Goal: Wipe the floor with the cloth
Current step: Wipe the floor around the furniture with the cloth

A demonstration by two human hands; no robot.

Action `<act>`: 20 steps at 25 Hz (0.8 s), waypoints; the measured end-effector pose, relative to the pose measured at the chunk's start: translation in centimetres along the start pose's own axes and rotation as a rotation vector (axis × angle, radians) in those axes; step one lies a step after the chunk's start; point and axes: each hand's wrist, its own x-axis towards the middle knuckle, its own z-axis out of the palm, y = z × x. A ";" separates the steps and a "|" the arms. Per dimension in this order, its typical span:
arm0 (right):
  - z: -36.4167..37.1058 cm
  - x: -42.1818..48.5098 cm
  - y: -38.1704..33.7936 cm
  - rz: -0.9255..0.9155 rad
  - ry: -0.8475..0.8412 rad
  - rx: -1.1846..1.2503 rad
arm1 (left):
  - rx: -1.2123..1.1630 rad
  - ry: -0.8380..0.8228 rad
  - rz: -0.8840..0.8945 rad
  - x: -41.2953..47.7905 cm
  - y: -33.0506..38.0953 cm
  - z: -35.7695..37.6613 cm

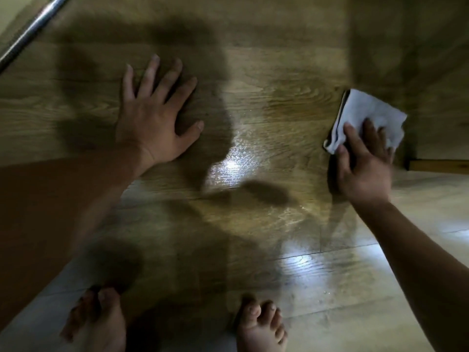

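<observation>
Right hand [363, 168] presses a folded white cloth [368, 110] at 3 o'clock on the wood floor [266, 102], fingers seemingly flat through the blur, the cloth's long dark-trimmed edge running 1 to 7 o'clock. Left hand [149, 125] lies spread and empty at 10 o'clock. A metal pole [33, 26] crosses at 11, and a wooden ledge [439, 165] sits just beside the cloth.

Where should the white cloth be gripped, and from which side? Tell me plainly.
Probably pinch the cloth at its folded left edge, coming from the left over bare floor. The layers visibly stack there, giving a lip to catch; the rest lies flat, and the right hand presses the near part.
</observation>
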 end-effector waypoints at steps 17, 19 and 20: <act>-2.2 19.8 -5.9 -0.256 -0.177 -0.130 | 0.204 -1.022 -0.230 4.7 2.6 -5.4; -2.5 23.8 -7.9 -0.256 -0.185 -0.096 | 0.188 -1.010 -0.240 4.5 2.6 -5.3; -2.8 25.6 -8.8 -0.251 -0.192 -0.086 | 0.181 -1.000 -0.237 4.5 2.6 -5.2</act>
